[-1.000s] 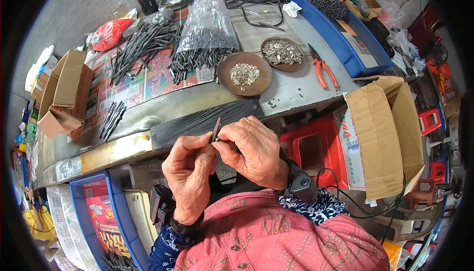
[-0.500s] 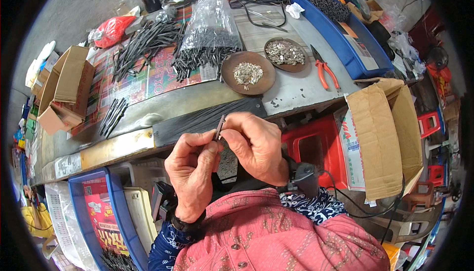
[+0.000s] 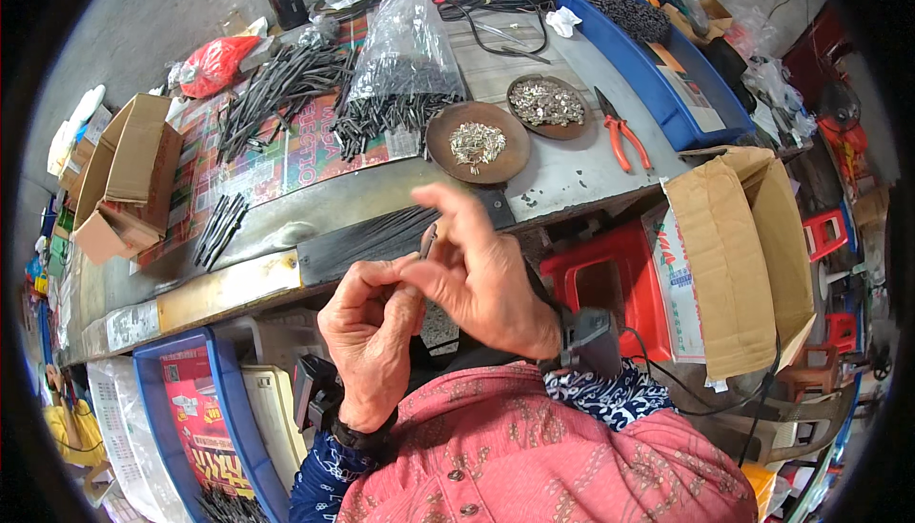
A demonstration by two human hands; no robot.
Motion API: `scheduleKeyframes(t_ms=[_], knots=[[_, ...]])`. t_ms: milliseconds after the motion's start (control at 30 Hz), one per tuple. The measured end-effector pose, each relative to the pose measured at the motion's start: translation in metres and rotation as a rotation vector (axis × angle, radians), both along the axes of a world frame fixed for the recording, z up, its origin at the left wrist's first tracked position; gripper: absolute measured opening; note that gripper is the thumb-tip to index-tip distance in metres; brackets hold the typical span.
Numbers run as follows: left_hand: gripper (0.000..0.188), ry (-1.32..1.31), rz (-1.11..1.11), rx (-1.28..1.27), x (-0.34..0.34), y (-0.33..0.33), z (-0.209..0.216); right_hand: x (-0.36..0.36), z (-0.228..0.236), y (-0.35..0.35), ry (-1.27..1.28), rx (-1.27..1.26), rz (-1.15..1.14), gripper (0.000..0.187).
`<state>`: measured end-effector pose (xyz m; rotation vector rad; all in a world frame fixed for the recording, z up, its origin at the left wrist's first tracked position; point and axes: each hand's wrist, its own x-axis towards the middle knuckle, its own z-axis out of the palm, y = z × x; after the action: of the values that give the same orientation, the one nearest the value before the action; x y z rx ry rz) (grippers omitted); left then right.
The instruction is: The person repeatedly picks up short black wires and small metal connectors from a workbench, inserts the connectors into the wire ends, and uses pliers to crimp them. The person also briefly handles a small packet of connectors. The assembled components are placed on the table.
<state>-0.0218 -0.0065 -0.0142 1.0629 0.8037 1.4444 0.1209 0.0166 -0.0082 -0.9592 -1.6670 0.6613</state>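
My left hand (image 3: 372, 323) pinches a short, thin dark strip (image 3: 429, 241) between thumb and fingertips, above the front edge of the table. Close against it is my right hand (image 3: 491, 285), its index finger raised and spread from the thumb. That thumb lies across the lower part of the strip, beside the left fingertips, and hides some of it. Beyond the hands, a round brown dish (image 3: 438, 151) bears a heap of small silvery metal pieces (image 3: 477, 144). A second dish (image 3: 583, 121) behind it carries more small metal parts (image 3: 546, 102).
Red-handled pliers (image 3: 624, 132) lie right of the dishes. Black strips (image 3: 276, 94) and a clear bag (image 3: 405, 47) of short black pieces cover the back left. A few strips (image 3: 221, 230) lie nearer. Open cardboard boxes (image 3: 734, 266) and blue trays (image 3: 667, 75) stand around; a red stool (image 3: 615, 256) is below.
My right index finger has lifted up and away from the strip, and the right hand has opened and shifted slightly left. The left hand keeps its pinch in nearly the same place.
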Motion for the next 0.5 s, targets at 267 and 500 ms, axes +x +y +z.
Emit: scheduleKeyframes(t_ms=[267, 500], knots=[[0.014, 0.025, -0.006, 0.004, -0.0051, 0.0001, -0.0034, -0.003, -0.006, -0.0011, -0.031, -0.022, 0.035, 0.063], [0.011, 0.025, -0.007, 0.016, -0.0092, -0.0015, -0.0055, -0.0068, -0.0091, 0.0017, 0.029, 0.125, -0.043, 0.028]])
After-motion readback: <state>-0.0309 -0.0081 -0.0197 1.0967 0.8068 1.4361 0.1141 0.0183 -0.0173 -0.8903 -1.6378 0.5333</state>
